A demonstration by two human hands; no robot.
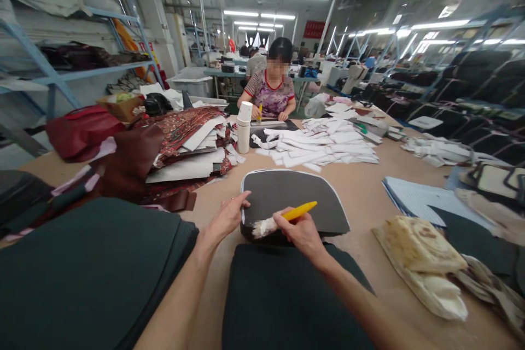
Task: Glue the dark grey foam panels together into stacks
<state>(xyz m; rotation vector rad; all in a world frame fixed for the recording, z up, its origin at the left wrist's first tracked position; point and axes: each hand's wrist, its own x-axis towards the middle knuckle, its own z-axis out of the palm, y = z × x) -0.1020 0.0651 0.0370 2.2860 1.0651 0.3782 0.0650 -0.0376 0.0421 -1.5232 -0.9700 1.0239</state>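
Note:
My right hand (pixel 302 232) is closed around a yellow-handled brush (pixel 283 217), its white bristles resting on the near left part of a dark shaped panel (pixel 293 197) with a pale edge. My left hand (pixel 228 216) lies with fingers stretched out, fingertips touching the panel's left edge. A stack of dark panels (pixel 287 295) sits right in front of me, under my right forearm. A larger stack of dark sheets (pixel 86 273) lies at the near left.
A person sits across the table (pixel 361 186) working among white cut pieces (pixel 324 147). A white cylinder container (pixel 244 127) stands nearby. Patterned and brown material (pixel 176 147) is piled left. A stained cloth (pixel 422 262) and striped sheets (pixel 418 199) lie right. Shelving lines the left wall.

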